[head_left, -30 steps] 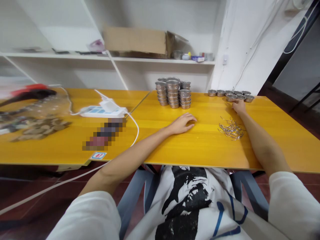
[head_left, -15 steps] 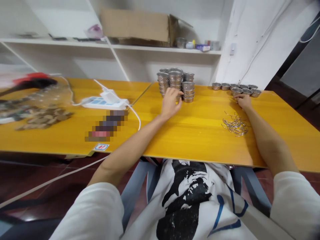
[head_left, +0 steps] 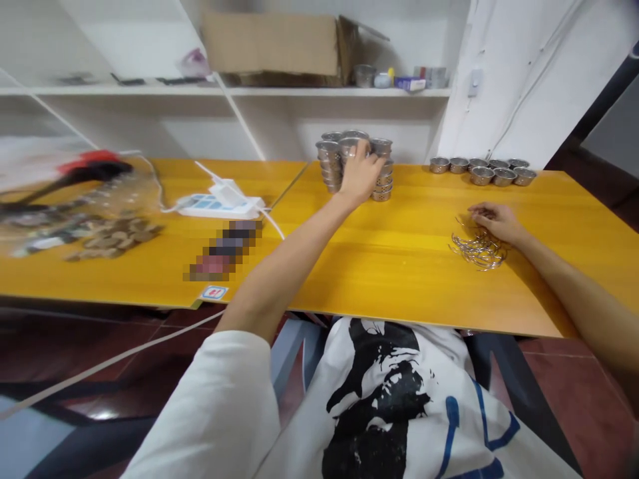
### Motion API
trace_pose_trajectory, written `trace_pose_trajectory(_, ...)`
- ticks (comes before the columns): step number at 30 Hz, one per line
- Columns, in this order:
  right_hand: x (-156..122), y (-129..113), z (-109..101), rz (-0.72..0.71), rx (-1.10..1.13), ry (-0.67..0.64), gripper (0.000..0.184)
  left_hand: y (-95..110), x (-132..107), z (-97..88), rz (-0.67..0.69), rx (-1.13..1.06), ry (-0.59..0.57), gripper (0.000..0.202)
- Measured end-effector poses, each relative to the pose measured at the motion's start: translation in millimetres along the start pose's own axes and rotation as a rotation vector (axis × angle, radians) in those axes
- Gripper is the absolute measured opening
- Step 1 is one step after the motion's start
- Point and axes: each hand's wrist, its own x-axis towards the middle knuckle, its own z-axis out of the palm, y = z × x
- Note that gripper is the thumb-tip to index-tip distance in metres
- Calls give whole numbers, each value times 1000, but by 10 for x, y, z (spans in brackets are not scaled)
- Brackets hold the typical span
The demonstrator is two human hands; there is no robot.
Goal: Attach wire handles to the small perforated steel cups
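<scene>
Small perforated metal cups (head_left: pixel 328 152) stand in several stacks toward the back of the table. My left hand (head_left: pixel 362 176) reaches onto the front of these stacks, its fingers curled at the rim of an upper cup and partly hiding it. On the right, my right hand (head_left: pixel 499 223) hovers low over a loose pile of thin bent metal wires (head_left: pixel 480 253). Its thumb and fingers are pinched together at the top edge of the pile; a wire seems to be between them, though the fingertips hide most of it. Behind it, several single cups (head_left: pixel 482 175) stand upright in two rows.
To the left lie a white power strip (head_left: pixel 219 205) with a plugged-in charger, a pixelated object (head_left: pixel 224 249) and a heap of brownish round pieces (head_left: pixel 117 238). A shelf behind holds a cardboard box (head_left: pixel 272 43). A white cable crosses below the table's front edge.
My left hand has gone up from the lower front of the stacks to their upper part. My right hand has left the single cups and come back toward me to the wire pile.
</scene>
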Motion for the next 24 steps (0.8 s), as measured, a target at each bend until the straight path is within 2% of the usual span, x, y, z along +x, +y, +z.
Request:
trace_pose_trajectory(7,-38,-102,-186,-79,-264,-46,24,-161,200,-194,136,-60,-56,43)
trace_pose_trajectory(9,-92,-159,-224,-103,-267,-80,24,-111,254,-261,136,-105,-26,46)
trace_pose_trajectory(11,-131,-216,-218,-135,-253,-88,26,26,212,-335,150,-168,31,46)
trace_pose_trajectory(14,-132,-285,-142,-184,-259,-74,27,332,-98,-427,221,-271,51,38)
trace_pose_trajectory(17,-83,-330,-56,-209,-327,-96,22,569,-580,-437,292,-388,-121,35)
trace_pose_trajectory(20,-40,-359,-22,-229,-380,-133,19,616,-954,-371,291,-554,-214,33)
trace_pose_trajectory(24,-37,-401,-37,-270,-430,-208,15,561,-1126,-252,244,-701,-241,42)
